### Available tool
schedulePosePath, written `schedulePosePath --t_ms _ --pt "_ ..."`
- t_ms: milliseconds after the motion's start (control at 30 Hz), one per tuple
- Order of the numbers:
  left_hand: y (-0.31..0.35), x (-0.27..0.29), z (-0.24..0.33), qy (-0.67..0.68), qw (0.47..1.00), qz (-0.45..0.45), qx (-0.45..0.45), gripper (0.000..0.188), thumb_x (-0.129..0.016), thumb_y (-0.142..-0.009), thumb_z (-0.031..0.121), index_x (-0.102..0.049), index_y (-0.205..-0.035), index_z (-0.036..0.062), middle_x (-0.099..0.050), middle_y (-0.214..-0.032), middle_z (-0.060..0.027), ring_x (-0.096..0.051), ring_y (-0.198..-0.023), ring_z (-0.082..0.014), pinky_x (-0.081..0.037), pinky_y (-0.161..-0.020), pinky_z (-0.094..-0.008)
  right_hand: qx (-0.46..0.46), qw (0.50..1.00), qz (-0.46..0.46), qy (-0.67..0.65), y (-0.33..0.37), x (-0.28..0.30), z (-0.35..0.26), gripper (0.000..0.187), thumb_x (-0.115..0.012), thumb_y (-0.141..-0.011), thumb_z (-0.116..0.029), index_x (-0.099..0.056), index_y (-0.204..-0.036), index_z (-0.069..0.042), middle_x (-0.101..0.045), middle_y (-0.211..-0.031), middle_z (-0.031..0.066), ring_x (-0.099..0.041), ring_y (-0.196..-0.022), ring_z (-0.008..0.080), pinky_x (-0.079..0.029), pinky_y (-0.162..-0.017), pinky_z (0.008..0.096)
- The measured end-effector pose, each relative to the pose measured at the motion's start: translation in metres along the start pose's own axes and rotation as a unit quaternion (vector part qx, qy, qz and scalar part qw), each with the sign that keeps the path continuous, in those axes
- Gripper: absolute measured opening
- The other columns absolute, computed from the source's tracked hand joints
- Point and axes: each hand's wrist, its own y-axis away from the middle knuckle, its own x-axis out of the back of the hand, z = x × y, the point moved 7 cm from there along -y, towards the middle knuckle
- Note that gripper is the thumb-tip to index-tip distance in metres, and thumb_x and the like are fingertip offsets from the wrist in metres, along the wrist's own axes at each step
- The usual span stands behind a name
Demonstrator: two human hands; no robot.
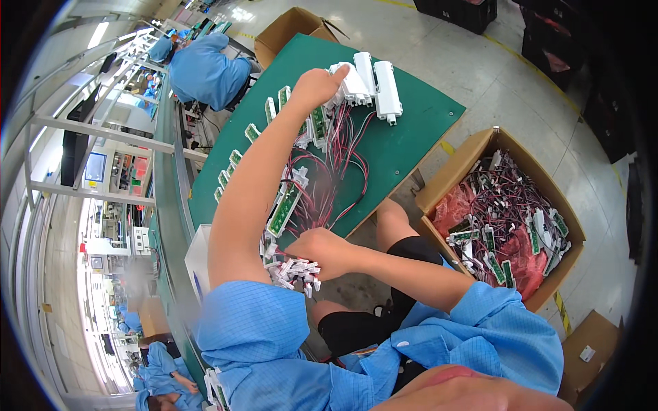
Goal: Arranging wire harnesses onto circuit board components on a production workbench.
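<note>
At the far side of the green table (411, 147), my left hand (319, 85) is closed on a white plastic housing (353, 83). Two more long white housings (388, 92) lie just right of it. Red, black and white wires (332, 181) run from the housings toward me. Near the table's front edge, my right hand (322, 252) is wrapped round the gathered wire bundle. White connectors (298, 272) stick out below that fist. Beside the wires lies a white-framed green circuit board (283, 214); my left forearm hides part of the boards behind it.
Several green boards (236, 157) line the table's left edge, beside a conveyor rail (179, 175). An open carton (428, 195) of wired boards and red plastic stands at the right. Another carton (274, 38) stands beyond the table. A person in blue (205, 72) sits at the far left.
</note>
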Motion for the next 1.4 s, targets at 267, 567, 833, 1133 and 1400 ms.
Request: schedulePosePath --t_ms 267,567,833,1133,1400 --pt "-0.058 -0.039 -0.047 0.208 0.970 -0.056 0.115 0.088 -0.077 -0.058 0.059 -0.060 -0.120 -0.0010 -0.054 -0.127 -0.0230 -0.046 -0.123 -0.0346 -0.041 -0.099 -0.0383 -0.006 0.999 -0.048 -0.013 -0.004 -0.012 0.002 0.033 -0.068 -0.055 -0.014 -0.056 -0.083 -0.003 -0.054 -0.071 0.0150 -0.055 -0.073 0.0370 -0.041 -0.060 0.0436" --pt "-0.043 -0.023 -0.009 0.128 0.982 0.099 0.092 0.052 -0.082 -0.061 0.033 -0.068 -0.098 -0.0006 -0.069 -0.090 -0.0137 -0.066 -0.080 -0.0222 -0.052 -0.073 -0.0338 0.009 0.999 0.016 -0.044 -0.002 0.003 -0.004 0.021 -0.067 -0.061 -0.017 -0.057 -0.076 -0.006 -0.055 -0.063 0.0148 -0.056 -0.064 0.0372 -0.041 -0.056 0.0440" --pt "0.051 0.026 0.098 -0.217 0.936 0.260 -0.092 0.047 -0.075 -0.064 0.034 -0.063 -0.094 0.0001 -0.048 -0.109 -0.0185 -0.060 -0.092 -0.0367 -0.053 -0.076 -0.0438 0.005 1.000 0.007 -0.026 0.002 0.005 -0.003 0.021 -0.067 -0.064 -0.020 -0.055 -0.074 -0.007 -0.054 -0.062 0.0146 -0.056 -0.062 0.0364 -0.041 -0.054 0.0430" --pt "0.095 -0.038 0.153 -0.275 0.940 0.124 -0.162 0.044 -0.069 -0.079 0.040 -0.063 -0.094 -0.0003 -0.052 -0.105 -0.0181 -0.061 -0.087 -0.0336 -0.054 -0.071 -0.0418 0.025 0.999 0.039 -0.013 0.001 -0.001 -0.001 0.026 -0.069 -0.064 -0.024 -0.059 -0.082 -0.008 -0.056 -0.064 0.0150 -0.057 -0.063 0.0363 -0.043 -0.056 0.0427" --pt "0.116 -0.024 0.149 -0.096 0.948 0.166 -0.255 0.030 -0.062 -0.081 0.028 -0.058 -0.091 0.0003 -0.049 -0.101 -0.0218 -0.060 -0.084 -0.0397 -0.050 -0.073 -0.0451 -0.020 0.998 -0.053 -0.003 0.002 -0.007 0.002 0.050 -0.067 -0.058 -0.012 -0.062 -0.108 -0.011 -0.063 -0.092 0.0151 -0.059 -0.084 0.0366 -0.048 -0.071 0.0425"
